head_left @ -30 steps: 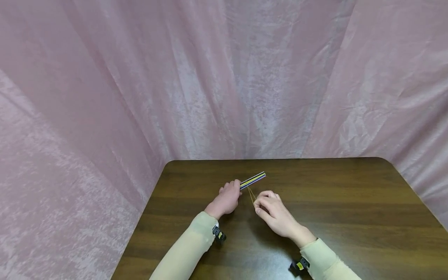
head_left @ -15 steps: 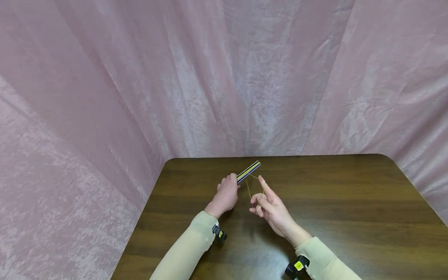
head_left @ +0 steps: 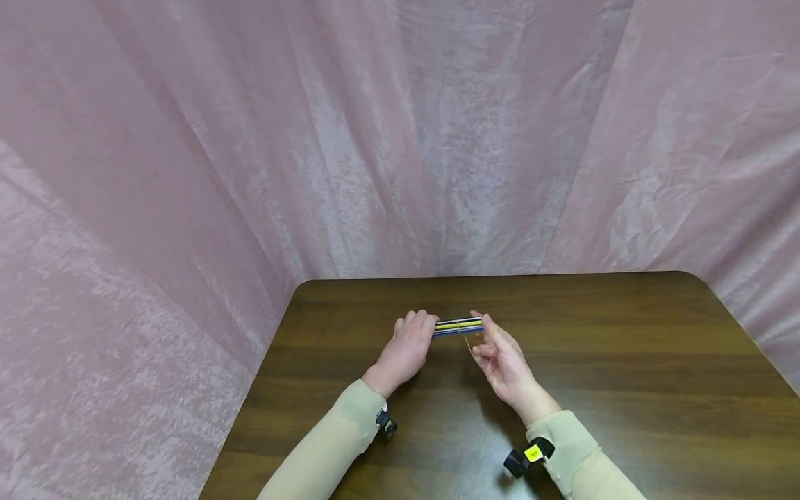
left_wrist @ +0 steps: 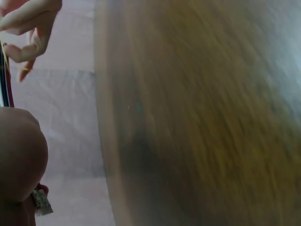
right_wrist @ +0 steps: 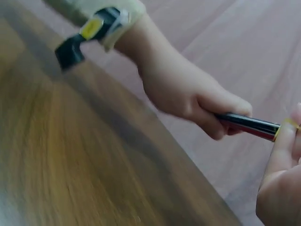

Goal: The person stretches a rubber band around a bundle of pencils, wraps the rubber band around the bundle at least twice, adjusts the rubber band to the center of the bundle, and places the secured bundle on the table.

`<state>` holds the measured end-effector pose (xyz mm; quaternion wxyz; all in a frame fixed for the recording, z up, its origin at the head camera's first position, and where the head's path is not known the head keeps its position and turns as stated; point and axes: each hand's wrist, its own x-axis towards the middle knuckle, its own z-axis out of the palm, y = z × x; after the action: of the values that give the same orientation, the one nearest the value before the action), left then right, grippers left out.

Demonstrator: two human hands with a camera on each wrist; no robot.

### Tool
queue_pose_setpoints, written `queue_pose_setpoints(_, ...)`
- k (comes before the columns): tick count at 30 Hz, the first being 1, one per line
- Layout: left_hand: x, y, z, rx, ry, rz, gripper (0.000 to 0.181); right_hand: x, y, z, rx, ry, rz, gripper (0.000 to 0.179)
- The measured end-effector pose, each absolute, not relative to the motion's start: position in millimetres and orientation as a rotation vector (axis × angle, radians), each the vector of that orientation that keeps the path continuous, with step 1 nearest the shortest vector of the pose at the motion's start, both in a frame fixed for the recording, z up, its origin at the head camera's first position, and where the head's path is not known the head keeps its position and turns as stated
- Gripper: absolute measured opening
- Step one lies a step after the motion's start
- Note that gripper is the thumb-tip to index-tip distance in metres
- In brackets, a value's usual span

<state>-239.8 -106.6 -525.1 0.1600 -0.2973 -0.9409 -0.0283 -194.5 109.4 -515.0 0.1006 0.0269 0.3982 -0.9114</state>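
Elastic band on a bundle, two-handed. The bundle of slim rods [head_left: 448,328] (pens or pencils; can't tell which) is held b/w both hands, above the table [head_left: 625,375], approx. level & crosswise in the head view. A thin yellow elastic band [head_left: 468,345] crosses it b/w the hands; a strand runs from there down to the right hand [head_left: 505,361].

Grip: left hand [head_left: 407,344] is wrapped firmly round one end of the bundle. Right hand has thumb & forefinger at the opp. end; whether they pinch the rods is unclear. Its lower fingers are curled & hold the band's loop; the left wrist view shows yellow across one finger.

Technique (judged): step in hand is prob. winding the band round the bundle. Best done w/ left grip tight but clear of the band's path, rod ends flush, tension even; each turn should lie beside the last, w/o rolling over it. A sudden release could snap the loop back; over-pulling could skew the rods.

Pose: forearms converge from the near side. Left hand is back-of-hand up, knuckles toward the far edge; right hand is turned w/ palm side inward, facing the left.
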Motion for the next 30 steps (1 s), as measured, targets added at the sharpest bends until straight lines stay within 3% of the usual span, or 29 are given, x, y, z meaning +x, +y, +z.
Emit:
queue_pose_setpoints(8,-239.7,-110.8,-524.5,-0.973,-2.606,0.138,0.015,-195.6,109.4,-517.0,-0.029,1.9,-2.327,0.058)
queue_pose_setpoints(11,-239.2,-111.3,-524.6,-1.003,-2.598,0.162,0.014,-197.6,111.2,-518.4,-0.12,2.014,-2.203,0.06)
queue_pose_setpoints(18,-235.2,-111.8,-526.4,-1.029,-2.68,-0.031,0.035,-208.3,117.6,-522.6,-0.212,1.986,-2.102,0.062)
queue_pose_setpoints(20,-234.0,-111.2,-526.2,-1.013,-2.694,-0.075,0.039,-209.3,117.8,-524.2,-0.212,1.945,-2.124,0.057)
queue_pose_setpoints(25,-233.7,-111.1,-523.6,-0.883,-2.731,-0.122,0.041,-204.9,107.9,-530.2,-0.184,1.954,-2.188,0.027)
queue_pose_setpoints(27,-234.7,-111.9,-521.9,-0.796,-2.759,-0.142,0.038,-202.1,101.6,-533.4,-0.269,2.147,-2.11,0.026)
queue_pose_setpoints(30,-236.9,-113.4,-519.4,-0.646,-2.827,-0.209,0.031,-197.4,94.2,-535.2,-0.621,2.601,-1.794,0.023)
